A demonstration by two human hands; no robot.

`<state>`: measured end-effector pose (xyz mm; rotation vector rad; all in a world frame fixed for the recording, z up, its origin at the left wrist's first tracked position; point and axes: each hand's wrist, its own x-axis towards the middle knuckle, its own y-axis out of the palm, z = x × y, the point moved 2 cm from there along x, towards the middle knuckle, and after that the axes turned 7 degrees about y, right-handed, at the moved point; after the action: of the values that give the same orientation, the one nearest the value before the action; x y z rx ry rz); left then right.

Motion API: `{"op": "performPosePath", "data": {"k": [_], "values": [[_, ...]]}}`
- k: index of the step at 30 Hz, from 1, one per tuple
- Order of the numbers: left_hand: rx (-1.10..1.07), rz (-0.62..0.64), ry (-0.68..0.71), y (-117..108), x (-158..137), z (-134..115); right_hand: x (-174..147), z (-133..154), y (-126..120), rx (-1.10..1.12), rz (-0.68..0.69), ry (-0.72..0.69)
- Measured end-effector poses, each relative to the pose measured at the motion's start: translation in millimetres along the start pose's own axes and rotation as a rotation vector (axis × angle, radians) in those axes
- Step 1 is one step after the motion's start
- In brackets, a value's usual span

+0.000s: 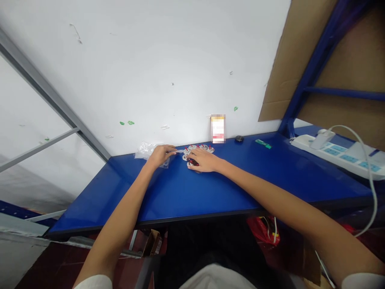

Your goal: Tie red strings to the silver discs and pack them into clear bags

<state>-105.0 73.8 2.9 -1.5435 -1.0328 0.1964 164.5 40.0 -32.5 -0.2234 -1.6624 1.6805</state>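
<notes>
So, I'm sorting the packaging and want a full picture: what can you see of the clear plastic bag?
The plastic bag is see-through, thin-looking and crumpled, with bright glints along its creases. It lies on the blue tabletop near the wall, left of the whitish discs. The left hand hides part of it; whether they touch, or whether anything is inside, can't be told.

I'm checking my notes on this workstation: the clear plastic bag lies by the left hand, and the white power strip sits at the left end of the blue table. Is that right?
Not quite: the white power strip sits at the right end of the blue table, as the head view shows. The clear plastic bag does lie by the left hand.
</notes>
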Motion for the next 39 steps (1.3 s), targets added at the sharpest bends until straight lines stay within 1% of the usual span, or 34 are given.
{"op": "performPosePath", "data": {"k": [3, 6, 11, 14, 17, 19, 22, 25, 28, 31, 33, 35, 36, 38, 39], "values": [[0.072, 0.007, 0.035, -1, 0, -2, 0, 1, -1, 0.003, 0.001, 0.005], [0.106, 0.014, 0.027, 2, -1, -6, -1, 2, -3, 0.025, 0.003, 0.010], [0.071, 0.029, 0.022, 12, 0, -8, -2, 2, -4, 0.037, -0.003, 0.012], [0.022, 0.073, -0.012, 17, 0, -6, -2, 2, -3, 0.019, 0.004, 0.015], [-0.033, 0.120, -0.026, 15, -2, -9, -3, 2, -3, -0.003, 0.007, 0.013], [0.002, 0.097, -0.011, 11, -3, -14, -2, 1, -3, -0.007, 0.005, 0.013], [0.092, -0.021, -0.006, 7, -3, -21, -1, 2, -3, -0.008, -0.004, 0.011], [0.133, -0.091, -0.034, 14, -2, -17, -1, 3, -3, -0.011, 0.004, 0.013], [0.181, -0.113, -0.090, 26, 2, -7, -4, 5, -5, 0.011, -0.004, 0.029], [0.247, -0.144, -0.197, 32, 6, 3, -3, 5, -11, 0.053, -0.108, 0.056], [0.242, -0.142, -0.278, 33, 8, 7, 6, 2, -15, 0.065, -0.181, 0.102], [0.179, -0.134, -0.356, 34, 9, 11, 24, -4, -17, 0.061, -0.206, 0.174], [0.128, -0.129, -0.399, 34, 9, 12, 36, -7, -17, 0.059, -0.198, 0.209], [0.004, -0.133, -0.479, 36, 9, 16, 64, -13, -14, 0.087, -0.170, 0.277], [-0.061, -0.154, -0.506, 37, 9, 17, 78, -16, -11, 0.135, -0.126, 0.308]]}}
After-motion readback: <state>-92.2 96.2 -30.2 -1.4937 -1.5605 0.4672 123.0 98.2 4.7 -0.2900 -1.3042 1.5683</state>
